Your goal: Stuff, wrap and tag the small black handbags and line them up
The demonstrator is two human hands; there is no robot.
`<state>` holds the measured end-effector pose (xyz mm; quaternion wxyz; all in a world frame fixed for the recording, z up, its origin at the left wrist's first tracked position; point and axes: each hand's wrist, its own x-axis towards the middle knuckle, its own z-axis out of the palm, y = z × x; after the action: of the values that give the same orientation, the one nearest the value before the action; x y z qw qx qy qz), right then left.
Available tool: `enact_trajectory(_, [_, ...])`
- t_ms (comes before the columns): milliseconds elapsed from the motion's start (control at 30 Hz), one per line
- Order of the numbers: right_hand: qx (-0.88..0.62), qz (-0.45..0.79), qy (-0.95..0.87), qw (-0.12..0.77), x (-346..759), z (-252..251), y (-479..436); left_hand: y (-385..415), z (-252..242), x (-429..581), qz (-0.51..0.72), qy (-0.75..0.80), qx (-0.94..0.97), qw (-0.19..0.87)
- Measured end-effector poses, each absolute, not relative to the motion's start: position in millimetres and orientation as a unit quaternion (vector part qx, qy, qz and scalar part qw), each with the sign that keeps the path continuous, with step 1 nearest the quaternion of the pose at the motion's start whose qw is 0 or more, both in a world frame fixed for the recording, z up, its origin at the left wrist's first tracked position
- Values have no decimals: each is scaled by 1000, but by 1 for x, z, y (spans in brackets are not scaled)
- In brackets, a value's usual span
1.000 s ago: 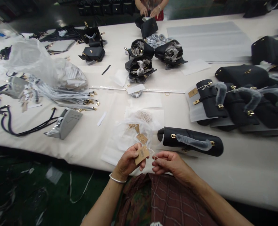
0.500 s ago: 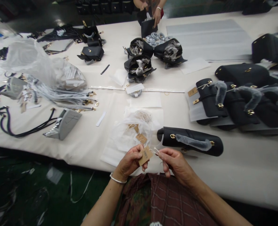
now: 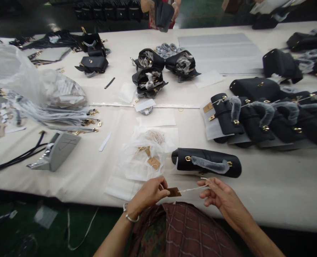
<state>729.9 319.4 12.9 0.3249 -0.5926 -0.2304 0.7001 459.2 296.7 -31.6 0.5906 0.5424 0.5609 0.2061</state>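
Observation:
Between the fingers of my left hand (image 3: 150,194) is a brown hang tag (image 3: 174,192), held by one end. A pale string (image 3: 192,189) runs taut from the tag to my right hand (image 3: 219,194), which pinches it between thumb and forefinger; the other fingers are loosely curled. Just beyond my hands lies a black handbag (image 3: 212,157), its handle (image 3: 210,165) wrapped in clear plastic. Left of the bag, a thin white plastic bag (image 3: 126,160) holds more tags and strings, with one brown tag (image 3: 154,163) on top.
Black handbags with wrapped handles (image 3: 265,116) stand in a row at the right. Three open, stuffed bags (image 3: 150,80) sit mid-table. Wrapped straps (image 3: 59,112) and a grey piece (image 3: 63,148) lie left. Across the table (image 3: 268,192), a person's hand (image 3: 176,10) is at a black bag.
My hands have moved apart, drawing the string out straight. The tag has turned flatter. The person opposite has lifted a black bag off the table. My view has shifted a little.

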Motion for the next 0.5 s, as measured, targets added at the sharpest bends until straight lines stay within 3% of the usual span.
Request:
enact_trajectory(100, [-605, 678, -212, 360, 725, 11, 327, 328, -3, 472, 282, 578, 655, 397])
enact_trajectory(167, [-607, 669, -166, 396, 720, 11, 336, 357, 12, 486, 371, 529, 685, 336])
enact_trajectory(267, [-595, 665, -110, 437, 710, 13, 346, 400, 21, 512, 403, 446, 718, 351])
enact_trajectory(500, [-554, 667, -175, 466, 691, 16, 350, 440, 17, 543, 222, 357, 821, 385])
